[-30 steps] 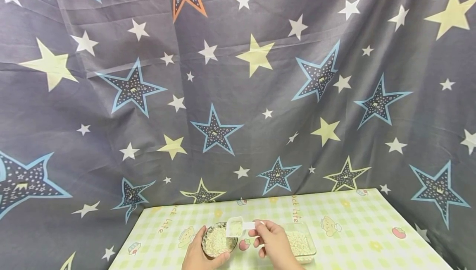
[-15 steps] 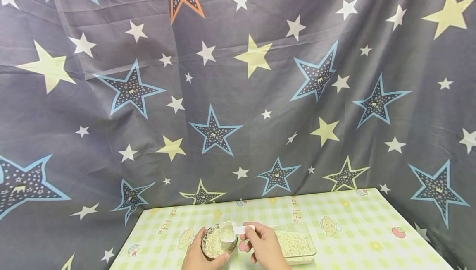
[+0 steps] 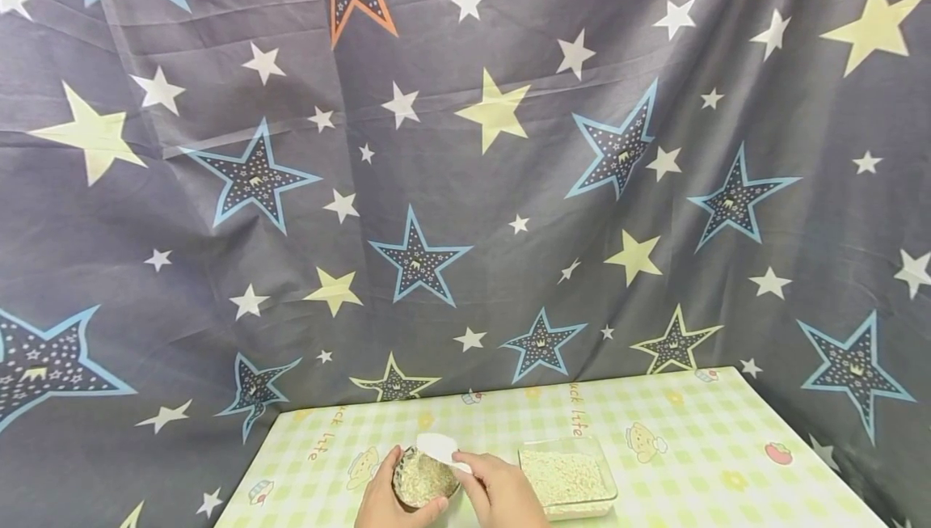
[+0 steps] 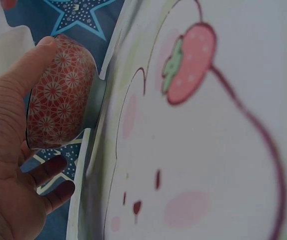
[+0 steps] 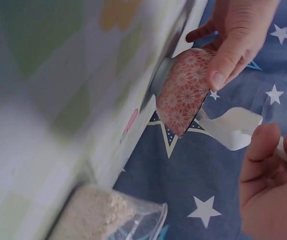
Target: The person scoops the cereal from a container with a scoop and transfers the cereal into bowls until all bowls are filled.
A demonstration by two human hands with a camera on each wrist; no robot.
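Observation:
A small bowl (image 4: 63, 95) with a red flower pattern outside stands on the table, holding pale oat flakes (image 3: 423, 481). My left hand (image 3: 384, 502) grips it from the left, thumb at the near rim and fingers on the far side. Above the bowl's right rim, a white plastic scoop (image 3: 438, 447) is tipped over, its underside facing up in the head view. The handle is pinched between thumb and fingers of my right hand (image 3: 507, 494). In the right wrist view, the mouth of the scoop points toward the bowl.
Right of the bowl is a rectangular clear glass container (image 3: 612, 497) with more oat flakes. A green-checked cloth with cartoon prints covers the table (image 3: 698, 447). Behind it hangs a dark curtain (image 3: 465, 285) patterned with stars.
My right hand has moved left with the scoop and turned it over above the bowl. The glass container is now uncovered by the hand. My left hand keeps its grip on the bowl.

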